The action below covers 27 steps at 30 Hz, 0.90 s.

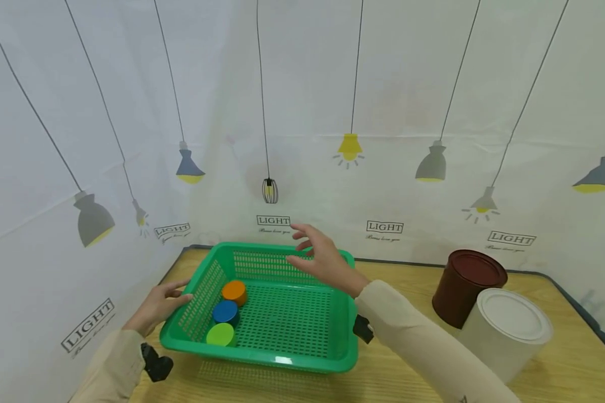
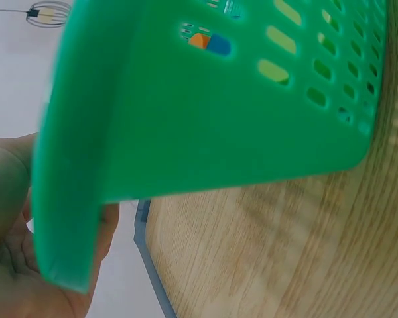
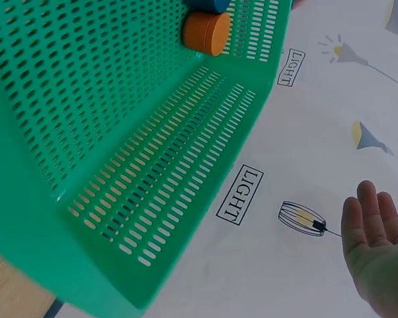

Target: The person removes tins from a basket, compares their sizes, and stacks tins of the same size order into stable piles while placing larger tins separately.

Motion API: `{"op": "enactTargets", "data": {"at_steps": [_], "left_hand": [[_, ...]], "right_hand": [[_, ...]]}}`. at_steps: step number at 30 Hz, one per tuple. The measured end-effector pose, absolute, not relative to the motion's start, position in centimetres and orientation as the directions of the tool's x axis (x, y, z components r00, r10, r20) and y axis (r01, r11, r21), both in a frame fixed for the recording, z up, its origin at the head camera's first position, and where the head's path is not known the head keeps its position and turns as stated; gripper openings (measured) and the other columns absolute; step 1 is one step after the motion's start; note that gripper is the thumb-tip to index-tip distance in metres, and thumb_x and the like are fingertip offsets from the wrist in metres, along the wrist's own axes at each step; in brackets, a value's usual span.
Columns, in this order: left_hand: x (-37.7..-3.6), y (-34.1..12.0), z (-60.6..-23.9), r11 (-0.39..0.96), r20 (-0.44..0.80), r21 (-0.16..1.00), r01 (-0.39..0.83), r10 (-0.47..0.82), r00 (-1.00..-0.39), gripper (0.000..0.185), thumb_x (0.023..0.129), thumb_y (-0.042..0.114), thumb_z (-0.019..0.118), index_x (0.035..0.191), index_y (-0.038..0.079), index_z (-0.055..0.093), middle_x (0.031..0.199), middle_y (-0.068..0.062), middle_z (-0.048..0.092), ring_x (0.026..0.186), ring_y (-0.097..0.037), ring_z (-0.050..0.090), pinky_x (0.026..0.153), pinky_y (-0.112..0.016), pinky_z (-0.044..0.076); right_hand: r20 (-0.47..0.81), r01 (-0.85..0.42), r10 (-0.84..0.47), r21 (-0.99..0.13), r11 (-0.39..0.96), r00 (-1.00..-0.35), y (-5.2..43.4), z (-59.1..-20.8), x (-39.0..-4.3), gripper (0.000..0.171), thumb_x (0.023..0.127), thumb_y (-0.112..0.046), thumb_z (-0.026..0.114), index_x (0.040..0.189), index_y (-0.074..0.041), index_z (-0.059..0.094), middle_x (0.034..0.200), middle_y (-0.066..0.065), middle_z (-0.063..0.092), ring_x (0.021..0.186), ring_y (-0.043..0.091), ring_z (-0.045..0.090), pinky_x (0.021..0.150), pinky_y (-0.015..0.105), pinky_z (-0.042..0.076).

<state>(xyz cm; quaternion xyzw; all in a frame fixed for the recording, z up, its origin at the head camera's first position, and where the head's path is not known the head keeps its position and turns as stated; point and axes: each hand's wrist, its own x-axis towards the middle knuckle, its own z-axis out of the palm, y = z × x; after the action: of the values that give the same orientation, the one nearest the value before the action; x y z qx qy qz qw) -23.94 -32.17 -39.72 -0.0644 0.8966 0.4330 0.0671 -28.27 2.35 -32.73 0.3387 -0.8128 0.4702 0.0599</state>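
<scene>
A green plastic basket (image 1: 262, 361) with slotted walls stands on the wooden table. Along its left inner side sit three small round pieces: an orange cylinder (image 1: 234, 292), a blue cylinder (image 1: 226, 313) and a lime-green cylinder (image 1: 221, 334). My left hand (image 1: 158, 305) is at the outer left side, its fingertips right by the rim. In the left wrist view, the rim (image 2: 73, 165) partly covers that hand's fingers. Above the basket's far right part hovers my right hand (image 1: 320, 257), fingers loosely spread and nothing held. The right wrist view shows its palm (image 3: 381, 265) bare.
To the right of the basket stand a dark brown lidded bucket (image 1: 466, 288) and, nearer, a white lidded bucket (image 1: 509, 330). A white sheet (image 1: 307, 112) printed with hanging lamps rises behind and beside the table (image 1: 398, 324).
</scene>
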Motion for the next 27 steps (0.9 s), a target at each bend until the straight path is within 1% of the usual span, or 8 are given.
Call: {"op": "enactTargets", "data": {"at_steps": [4,7,10,15,19,23,27], "left_hand": [[-24.1,-31.9,-39.8,0.609,-0.165,0.778,-0.154,-0.038,-0.986,0.057,0.089,0.025,0.055,0.136,0.001,0.032,0.121,-0.032,0.039,0.094,-0.030,0.052,0.070,-0.037,0.049],[-24.1,-31.9,-39.8,0.619,-0.153,0.774,-0.133,-0.020,-0.988,0.059,0.089,0.027,0.055,0.136,0.000,0.032,0.121,-0.033,0.038,0.099,-0.036,0.049,0.071,-0.039,0.049],[-24.0,-32.1,-39.8,0.638,-0.146,0.761,-0.121,-0.013,-0.989,0.060,0.089,0.028,0.054,0.136,0.000,0.031,0.122,-0.034,0.038,0.104,-0.040,0.045,0.073,-0.041,0.048],[-23.6,-32.6,-39.6,0.647,-0.149,0.751,-0.129,-0.025,-0.989,0.061,0.089,0.030,0.054,0.137,0.000,0.030,0.123,-0.036,0.037,0.105,-0.042,0.044,0.073,-0.042,0.047],[-23.4,-32.7,-39.7,0.633,-0.153,0.762,-0.138,-0.031,-0.988,0.062,0.089,0.029,0.054,0.137,0.000,0.029,0.124,-0.035,0.035,0.106,-0.042,0.043,0.073,-0.042,0.047],[-23.6,-32.5,-39.9,0.626,-0.148,0.768,-0.136,-0.034,-0.988,0.063,0.089,0.030,0.054,0.137,0.000,0.029,0.124,-0.035,0.035,0.106,-0.042,0.043,0.073,-0.041,0.048],[-23.7,-32.3,-40.0,0.624,-0.143,0.769,-0.137,-0.041,-0.989,0.061,0.089,0.029,0.055,0.137,0.000,0.030,0.123,-0.034,0.037,0.105,-0.041,0.044,0.072,-0.040,0.048]], "right_hand": [[0.400,-0.570,-0.459,-0.752,0.330,-0.793,1.2,-33.3,-29.3,0.057,0.082,-0.014,0.065,0.132,-0.009,0.038,0.114,0.010,0.051,0.096,0.027,0.055,0.079,0.035,0.046],[0.377,-0.536,-0.432,-0.771,0.344,-0.819,0.1,-34.0,-29.9,0.055,0.082,-0.015,0.065,0.131,-0.011,0.040,0.112,0.008,0.052,0.095,0.023,0.055,0.077,0.031,0.047],[0.349,-0.498,-0.414,-0.798,0.339,-0.841,-0.9,-34.9,-30.2,0.054,0.083,-0.015,0.064,0.131,-0.012,0.040,0.112,0.009,0.053,0.094,0.021,0.055,0.076,0.028,0.047],[0.297,-0.430,-0.398,-0.851,0.303,-0.868,-2.4,-36.5,-30.5,0.051,0.082,-0.014,0.064,0.129,-0.009,0.042,0.111,0.015,0.054,0.092,0.021,0.056,0.074,0.026,0.048],[0.271,-0.398,-0.386,-0.867,0.300,-0.882,-3.3,-37.3,-30.6,0.049,0.083,-0.015,0.064,0.127,-0.007,0.044,0.110,0.016,0.054,0.092,0.022,0.056,0.072,0.027,0.049],[0.265,-0.384,-0.373,-0.875,0.293,-0.889,-3.8,-37.9,-30.6,0.047,0.083,-0.014,0.063,0.126,-0.005,0.044,0.109,0.017,0.054,0.093,0.025,0.057,0.073,0.029,0.049],[0.242,-0.358,-0.367,-0.888,0.289,-0.898,-4.4,-38.5,-30.8,0.048,0.083,-0.014,0.063,0.126,-0.002,0.044,0.109,0.018,0.054,0.094,0.025,0.056,0.073,0.029,0.049]]}}
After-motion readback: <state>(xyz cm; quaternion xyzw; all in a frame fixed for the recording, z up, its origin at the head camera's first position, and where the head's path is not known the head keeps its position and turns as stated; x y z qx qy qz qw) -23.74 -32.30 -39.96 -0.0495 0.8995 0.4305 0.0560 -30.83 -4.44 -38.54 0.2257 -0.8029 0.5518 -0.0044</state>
